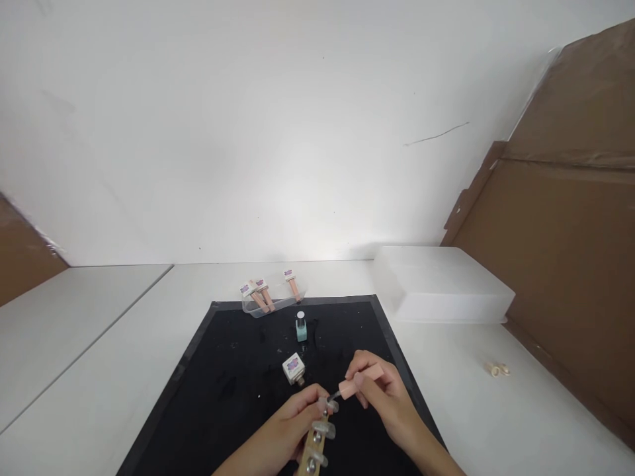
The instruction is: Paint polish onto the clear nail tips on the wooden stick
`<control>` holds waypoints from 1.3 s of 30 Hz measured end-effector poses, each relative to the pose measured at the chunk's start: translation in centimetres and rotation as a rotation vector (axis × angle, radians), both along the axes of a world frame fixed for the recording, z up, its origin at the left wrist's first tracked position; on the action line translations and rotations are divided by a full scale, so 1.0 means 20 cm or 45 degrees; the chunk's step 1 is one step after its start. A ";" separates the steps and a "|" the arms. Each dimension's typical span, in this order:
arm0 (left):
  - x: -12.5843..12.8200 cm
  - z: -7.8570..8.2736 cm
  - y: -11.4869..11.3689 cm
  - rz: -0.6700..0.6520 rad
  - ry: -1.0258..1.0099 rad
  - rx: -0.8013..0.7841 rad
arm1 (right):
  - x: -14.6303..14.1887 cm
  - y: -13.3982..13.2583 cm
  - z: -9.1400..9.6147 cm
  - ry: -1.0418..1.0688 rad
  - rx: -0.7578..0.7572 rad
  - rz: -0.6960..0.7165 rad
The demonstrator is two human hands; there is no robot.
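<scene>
My left hand (303, 416) is closed around a wooden nail tip stand (306, 456), with clear false nails (323, 430) standing out from the metal studs along it. In my right hand (381, 390) is a nail polish brush with a pink cap handle (360, 382). Its bristle end meets the topmost false nail beside my left fingertips. Just beyond my left hand, an uncapped white polish bottle (293, 367) with a printed label lies on the black mat (223, 396). Behind it stands a small teal bottle (301, 328) with a silver cap.
At the mat's far edge a clear plastic tray (255, 312) holds several pink-capped polish bottles (292, 285). A white plastic box (446, 284) sits at the back right. Two small cream-coloured pieces (496, 369) lie on the white table. Brown cardboard (560, 251) rises along the right.
</scene>
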State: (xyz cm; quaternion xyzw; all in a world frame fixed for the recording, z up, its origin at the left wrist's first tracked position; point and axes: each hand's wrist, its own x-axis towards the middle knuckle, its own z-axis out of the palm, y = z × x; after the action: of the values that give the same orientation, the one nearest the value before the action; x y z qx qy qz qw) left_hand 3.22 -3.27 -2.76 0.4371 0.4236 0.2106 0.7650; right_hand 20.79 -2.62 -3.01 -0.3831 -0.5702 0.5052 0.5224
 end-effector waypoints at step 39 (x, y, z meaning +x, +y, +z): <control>0.01 -0.05 0.03 0.175 0.056 -0.101 | -0.01 -0.02 0.04 -0.391 0.601 -0.087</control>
State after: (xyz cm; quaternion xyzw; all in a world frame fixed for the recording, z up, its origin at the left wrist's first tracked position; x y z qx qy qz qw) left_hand 3.33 -2.60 -3.80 0.3808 0.4774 0.2360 0.7559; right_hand 20.67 -2.93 -2.20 -0.3419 -0.7314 0.2765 0.5212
